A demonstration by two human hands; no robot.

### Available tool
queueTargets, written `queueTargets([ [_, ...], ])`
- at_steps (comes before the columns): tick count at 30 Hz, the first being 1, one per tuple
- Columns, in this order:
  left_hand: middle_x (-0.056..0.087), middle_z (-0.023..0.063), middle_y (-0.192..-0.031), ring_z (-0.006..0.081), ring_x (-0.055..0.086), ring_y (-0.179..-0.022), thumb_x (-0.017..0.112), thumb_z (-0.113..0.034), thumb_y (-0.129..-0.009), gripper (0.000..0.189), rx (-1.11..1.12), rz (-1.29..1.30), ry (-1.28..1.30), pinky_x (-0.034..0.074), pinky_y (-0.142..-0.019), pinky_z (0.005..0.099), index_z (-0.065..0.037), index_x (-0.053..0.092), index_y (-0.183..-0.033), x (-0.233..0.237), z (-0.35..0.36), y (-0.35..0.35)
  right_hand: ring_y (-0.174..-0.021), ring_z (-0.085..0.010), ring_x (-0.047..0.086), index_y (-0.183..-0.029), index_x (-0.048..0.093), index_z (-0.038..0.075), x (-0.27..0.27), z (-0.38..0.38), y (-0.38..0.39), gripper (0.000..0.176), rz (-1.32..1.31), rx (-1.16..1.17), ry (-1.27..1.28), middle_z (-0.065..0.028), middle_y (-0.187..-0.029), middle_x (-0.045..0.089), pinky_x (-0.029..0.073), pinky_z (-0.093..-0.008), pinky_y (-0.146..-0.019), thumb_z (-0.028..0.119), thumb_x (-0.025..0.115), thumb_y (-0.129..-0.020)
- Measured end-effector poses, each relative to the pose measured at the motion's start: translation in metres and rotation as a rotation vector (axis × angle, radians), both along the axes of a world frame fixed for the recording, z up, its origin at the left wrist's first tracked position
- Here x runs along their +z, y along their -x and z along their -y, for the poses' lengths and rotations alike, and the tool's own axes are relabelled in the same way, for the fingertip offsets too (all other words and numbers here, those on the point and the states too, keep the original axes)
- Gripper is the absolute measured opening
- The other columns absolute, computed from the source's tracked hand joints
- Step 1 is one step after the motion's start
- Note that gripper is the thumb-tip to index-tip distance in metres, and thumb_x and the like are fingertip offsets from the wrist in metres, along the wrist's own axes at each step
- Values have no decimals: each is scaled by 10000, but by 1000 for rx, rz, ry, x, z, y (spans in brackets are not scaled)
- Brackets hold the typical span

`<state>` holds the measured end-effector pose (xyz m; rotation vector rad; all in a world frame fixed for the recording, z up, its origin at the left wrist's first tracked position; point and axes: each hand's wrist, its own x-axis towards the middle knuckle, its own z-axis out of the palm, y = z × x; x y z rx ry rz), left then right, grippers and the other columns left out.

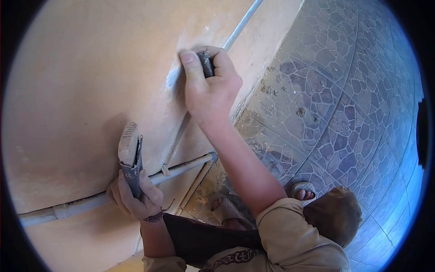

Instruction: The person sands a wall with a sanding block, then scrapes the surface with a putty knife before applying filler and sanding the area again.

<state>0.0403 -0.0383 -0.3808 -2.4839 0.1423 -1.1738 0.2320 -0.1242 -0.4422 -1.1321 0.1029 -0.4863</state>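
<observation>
My right hand point(210, 86) is wrapped round a short dark tool handle point(205, 63) and presses close to the orange-tan wall point(77, 86), beside a whitish scraped patch point(172, 78). What the handle ends in is hidden behind the fingers. Lower and to the left, my left hand point(136, 195) grips a block wrapped in dark sheet point(130, 147), its pale ridged end pointing up. That hand is near the wall, just above a pale pipe, and wears a dark cord bracelet on the wrist.
A pale pipe point(186, 167) runs along the wall and meets a joint near the floor. Another thin pipe point(242, 25) is at the top. Stone-patterned floor tiles point(340, 113) lie to the right, with debris along the wall's base. Two sandalled feet point(304, 191) stand below.
</observation>
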Motion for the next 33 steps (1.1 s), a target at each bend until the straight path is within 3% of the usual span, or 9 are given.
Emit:
queueTargets([
  [6,611,172,-865,293,569,-678,645,-158,-856,347,-7,-38,-67,439,-664,423,98,569,-1077,-1,-2,2,-583,-44,466,-840,609,23,-11,27,-15,196,-193,66,-234,23,-698,567,376,-196,-514,200,686,-871],
  [7,610,172,-864,294,569,-678,642,-160,-858,346,9,-48,-88,440,-663,422,99,569,-1077,-1,-2,2,-618,-103,535,-860,619,2,-7,30,-14,168,-219,87,-217,-44,-686,592,457,-251,-578,159,679,-853],
  [13,602,159,-862,293,570,-693,638,-170,-865,344,-23,-19,-89,445,-661,419,97,575,-1072,-3,-4,2,-625,-187,602,-859,641,26,-7,20,-28,104,30,-218,131,-96,-727,621,489,-286,-586,104,689,-811],
  [16,598,155,-876,292,571,-704,640,-166,-864,339,-11,-30,-71,444,-658,418,95,578,-1071,-3,-4,4,-619,-78,584,-847,665,24,-4,19,-39,142,134,-317,188,-42,-708,639,474,-221,-586,144,728,-807],
  [22,597,150,-887,288,572,-713,656,-155,-850,335,-5,-37,-53,443,-675,414,90,587,-1068,-2,-2,3,-617,-103,608,-823,665,24,0,17,-40,101,167,-307,198,-65,-712,656,498,-241,-611,104,707,-776],
  [25,598,146,-889,283,573,-714,666,-151,-841,339,6,-38,-47,441,-685,407,86,589,-1071,-2,-1,2,-629,-218,614,-818,643,31,3,17,-41,110,117,-270,185,-99,-744,620,506,-310,-590,78,684,-728],
  [31,609,144,-886,280,576,-714,682,-132,-826,341,-4,-27,-60,440,-686,403,87,590,-1072,-4,-5,3,-621,-196,618,-812,644,27,4,21,-41,95,55,-273,301,-81,-695,624,508,-293,-596,78,673,-736],
  [33,613,145,-882,280,578,-711,685,-126,-823,339,-4,-31,-62,441,-685,405,88,590,-1068,-4,-4,3,-617,-162,617,-821,646,23,-1,30,-39,87,18,-294,187,-74,-696,634,505,-275,-598,81,667,-759],
])
